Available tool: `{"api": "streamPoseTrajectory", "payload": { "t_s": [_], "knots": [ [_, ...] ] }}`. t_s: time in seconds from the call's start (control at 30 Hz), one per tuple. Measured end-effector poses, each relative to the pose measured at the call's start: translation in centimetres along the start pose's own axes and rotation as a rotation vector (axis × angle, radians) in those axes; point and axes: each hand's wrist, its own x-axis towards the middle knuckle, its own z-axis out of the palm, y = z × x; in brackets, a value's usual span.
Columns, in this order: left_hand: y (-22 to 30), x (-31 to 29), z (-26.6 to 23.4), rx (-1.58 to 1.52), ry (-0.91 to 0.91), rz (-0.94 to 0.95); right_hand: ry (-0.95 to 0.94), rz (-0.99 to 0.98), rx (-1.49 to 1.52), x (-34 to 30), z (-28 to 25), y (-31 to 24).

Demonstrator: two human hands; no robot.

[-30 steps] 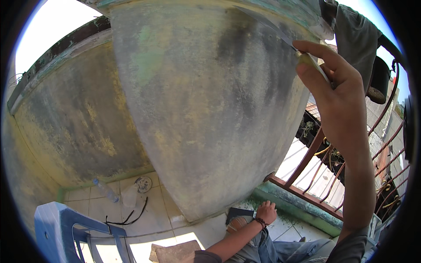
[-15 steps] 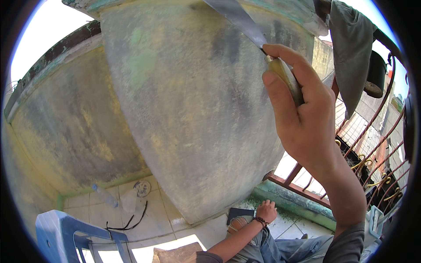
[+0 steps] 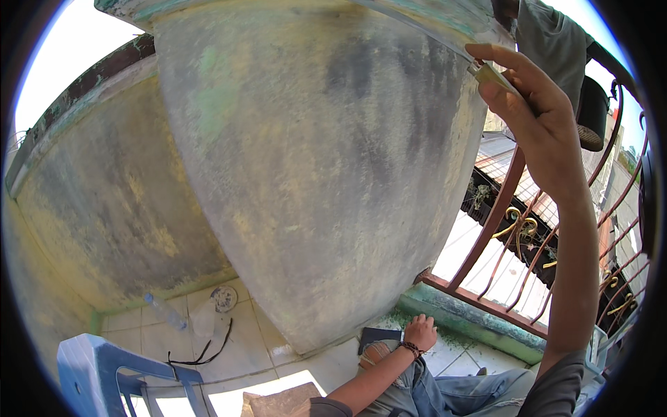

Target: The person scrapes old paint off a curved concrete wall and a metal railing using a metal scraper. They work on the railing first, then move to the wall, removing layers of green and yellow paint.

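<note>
Currently, the right hand, upper right, is gripping a flat-bladed tool near the top edge, which is cutting off its blurred far end. The left hand, lower centre-right, is resting near the knee, hiding its palm; cannot tell its grip.

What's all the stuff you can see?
scraper: 1, grey and yellowish, upper right
walls: several, grey-yellow, middle and left
cloth: 1, grey, upper right
container: 1, black, beside cloth
railing: 1, brown, right
stool: 1, blue, lower left
bottle: 1, bluish, lower left
plastic thing: 1, whitish, beside bottle
round thing: 1, white and dark, near bottle
cord: 1, black, near stool
block: 1, brown, bottom edge
flat thing: 1, dark, lower middle
floor tiles: many, whitish, below
jeans: 1 pair, blue, bottom
left hand: 1, bare, lower middle
right hand: 1, bare, holding scraper
</note>
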Motion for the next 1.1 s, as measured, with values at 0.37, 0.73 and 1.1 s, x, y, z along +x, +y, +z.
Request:
{"api": "streamPoseTrajectory", "payload": {
  "t_s": [0.37,0.73,1.1],
  "knots": [
    [0.3,0.0,-0.7,0.012,-0.061,-0.015,-0.057,0.025,0.122,1.6,-3.1,1.8],
    [0.2,0.1,-0.1,0.017,-0.054,-0.015,-0.091,-0.011,-0.102,3.8,-5.4,4.7],
    [0.2,0.2,0.2,-0.020,-0.025,0.020,-0.096,-0.002,-0.108,3.2,-5.4,5.4]
  ]
}}
